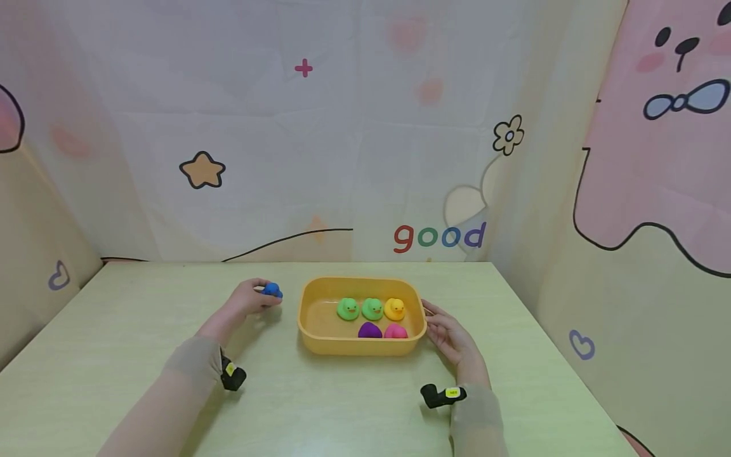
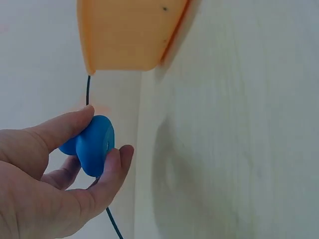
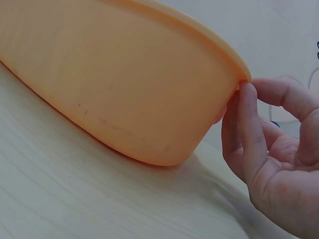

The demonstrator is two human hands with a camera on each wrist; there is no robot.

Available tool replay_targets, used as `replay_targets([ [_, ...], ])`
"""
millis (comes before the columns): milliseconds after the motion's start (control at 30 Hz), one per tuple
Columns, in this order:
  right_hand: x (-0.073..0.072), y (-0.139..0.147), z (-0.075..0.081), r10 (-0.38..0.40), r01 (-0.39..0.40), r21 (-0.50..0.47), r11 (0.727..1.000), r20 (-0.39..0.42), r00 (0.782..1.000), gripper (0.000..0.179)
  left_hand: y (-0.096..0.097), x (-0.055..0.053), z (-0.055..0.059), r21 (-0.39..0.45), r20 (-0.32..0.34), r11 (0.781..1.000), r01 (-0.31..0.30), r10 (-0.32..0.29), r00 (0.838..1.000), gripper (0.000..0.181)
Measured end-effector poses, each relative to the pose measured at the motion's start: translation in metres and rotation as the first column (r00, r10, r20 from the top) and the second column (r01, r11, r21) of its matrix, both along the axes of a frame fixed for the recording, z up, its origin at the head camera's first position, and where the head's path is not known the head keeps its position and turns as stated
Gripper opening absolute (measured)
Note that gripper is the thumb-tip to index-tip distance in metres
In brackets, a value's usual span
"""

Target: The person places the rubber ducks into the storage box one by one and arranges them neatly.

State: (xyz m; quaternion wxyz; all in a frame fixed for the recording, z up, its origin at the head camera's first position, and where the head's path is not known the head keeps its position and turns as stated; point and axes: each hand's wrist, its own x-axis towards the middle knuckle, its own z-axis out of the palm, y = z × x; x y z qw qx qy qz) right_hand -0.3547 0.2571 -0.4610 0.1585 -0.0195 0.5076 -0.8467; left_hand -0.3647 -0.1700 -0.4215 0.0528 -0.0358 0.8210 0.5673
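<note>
My left hand (image 1: 251, 297) pinches a blue toy duck (image 1: 272, 290) between thumb and fingers, left of the yellow tub (image 1: 320, 346) and raised above the table. In the left wrist view, the flat underside of the duck (image 2: 97, 147) faces the table side. On the tub's right end, my right hand (image 1: 451, 333) holds the rim with its fingertips; the right wrist view has those fingers (image 3: 247, 114) right at the tub's lip. Inside the tub are two green ducks (image 1: 348, 309), a yellow duck (image 1: 395, 309), and a purple toy (image 1: 370, 330) and a pink toy (image 1: 396, 331), partly hidden by the front wall.
The tub stands on a pale wooden table (image 1: 331, 406). Behind it hangs a printed cloth backdrop (image 1: 354, 158), and another printed cloth (image 1: 628, 304) rises at the right. Each wrist wears a small black camera (image 1: 233, 374).
</note>
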Motion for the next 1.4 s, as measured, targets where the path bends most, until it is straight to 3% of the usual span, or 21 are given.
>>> replay_targets([
  [333, 0.009, -0.002, 0.01, 0.018, -0.017, 0.009, 1.0, -0.01, 1.0, 0.058, 0.021, 0.001, 0.017, 0.09, -0.08, 0.995, 0.04, -0.033, 0.996, 0.063],
  [533, 0.011, -0.002, 0.014, 0.028, -0.028, 0.011, 1.0, -0.019, 0.999, 0.062, 0.041, 0.003, 0.028, 0.202, -0.072, 0.976, 0.085, -0.072, 0.995, 0.063],
  [667, 0.009, -0.002, 0.012, 0.015, -0.015, 0.017, 1.0, -0.013, 1.0, 0.062, 0.054, 0.005, 0.031, 0.212, -0.067, 0.97, 0.117, -0.105, 0.992, 0.062],
  [1133, 0.003, -0.001, 0.005, -0.009, 0.009, 0.026, 1.0, -0.004, 1.0, 0.059, 0.094, 0.012, 0.019, 0.153, -0.004, 0.963, 0.22, -0.222, 0.975, 0.052],
  [1400, 0.002, -0.001, 0.005, 0.013, -0.013, 0.011, 1.0, 0.0, 1.0, 0.06, 0.111, 0.018, 0.012, 0.086, -0.001, 0.95, 0.299, -0.3, 0.954, 0.051],
])
